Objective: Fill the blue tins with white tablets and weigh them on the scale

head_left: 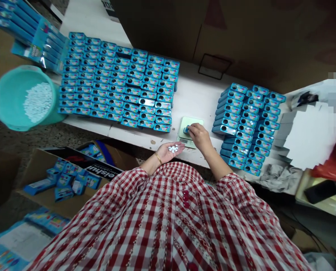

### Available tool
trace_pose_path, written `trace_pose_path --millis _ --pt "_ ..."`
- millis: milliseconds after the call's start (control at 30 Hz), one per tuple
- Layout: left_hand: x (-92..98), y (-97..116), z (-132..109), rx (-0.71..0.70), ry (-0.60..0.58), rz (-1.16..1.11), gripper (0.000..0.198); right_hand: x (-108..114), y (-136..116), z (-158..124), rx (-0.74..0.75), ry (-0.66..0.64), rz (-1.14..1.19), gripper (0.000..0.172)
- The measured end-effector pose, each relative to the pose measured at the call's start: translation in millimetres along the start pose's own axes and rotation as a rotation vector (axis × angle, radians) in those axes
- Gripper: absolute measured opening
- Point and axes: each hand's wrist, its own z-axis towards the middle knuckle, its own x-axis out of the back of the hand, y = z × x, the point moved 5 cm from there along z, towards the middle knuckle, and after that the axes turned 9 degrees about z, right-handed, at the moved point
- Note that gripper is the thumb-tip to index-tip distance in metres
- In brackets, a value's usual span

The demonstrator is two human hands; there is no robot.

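Observation:
My left hand (170, 152) is palm up, fingers partly stretched, with several small white pellets (173, 148) cupped in it. My right hand (201, 136) reaches over the pale green weighing scale (183, 124), its fingers pinching a small blue box (186, 129) at the scale's plate. Most of that box is hidden by the fingers. Whether it rests on the plate I cannot tell. Rows of blue boxes with dark round openings (115, 81) stand left of the scale. To the right is another group of blue boxes (231, 101), some with white pellets showing on top.
A turquoise tub (11, 116) of white pellets is at the left. Below it, a cardboard box (32, 169) holds loose blue packs. A large cardboard carton (168, 26) stands behind the white table (197, 90). White card sheets (309, 135) and a black phone (321, 191) are at right.

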Motion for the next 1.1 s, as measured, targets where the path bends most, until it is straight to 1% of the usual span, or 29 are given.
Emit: trace_pose_path --millis 100,167,233,267,333,400,467,567,667,867,967,1033,1100 --pt "2.7 -3 -2 0.003 0.005 -0.024 0.026 1 -1 -6 0.0 0.017 -0.034 0.026" --pt "2.0 -4 -4 0.007 -0.01 -0.051 0.025 -2 -16 -18 0.024 0.008 -0.044 0.027" --pt "1.3 -4 -6 0.019 -0.016 -0.092 0.025 -14 -41 -32 0.101 -0.105 -0.057 0.026" --pt "1.6 -5 -8 0.031 -0.013 -0.113 0.025 -23 -56 -39 0.147 -0.192 -0.072 0.026" --pt "4.3 -8 -11 0.071 0.005 -0.141 0.026 -40 -80 -50 0.19 -0.345 -0.128 0.028" --pt "9.6 -13 -13 0.115 0.016 -0.143 0.028 -52 -93 -56 0.181 -0.435 -0.17 0.03" --pt "16.6 -18 -15 0.141 0.023 -0.135 0.028 -58 -98 -58 0.159 -0.467 -0.17 0.029" --pt "26.4 -23 -15 0.133 0.037 -0.128 0.026 -61 -94 -59 0.137 -0.459 -0.167 0.022" --pt "30.2 -23 -13 0.109 0.031 -0.126 0.024 -64 -92 -62 0.16 -0.45 -0.18 0.02" --pt "25.4 -19 -12 0.105 -0.004 -0.099 0.031 -68 -97 -64 0.266 -0.433 -0.195 0.017" --pt "21.8 -19 -12 0.107 -0.016 -0.107 0.03 -66 -93 -64 0.282 -0.415 -0.175 0.018" --pt "17.7 -17 -11 0.083 -0.027 -0.124 0.027 -60 -86 -62 0.275 -0.351 -0.089 0.019" --pt "11.3 -12 -10 0.037 -0.035 -0.133 0.025 -47 -75 -56 0.233 -0.233 0.059 0.018"
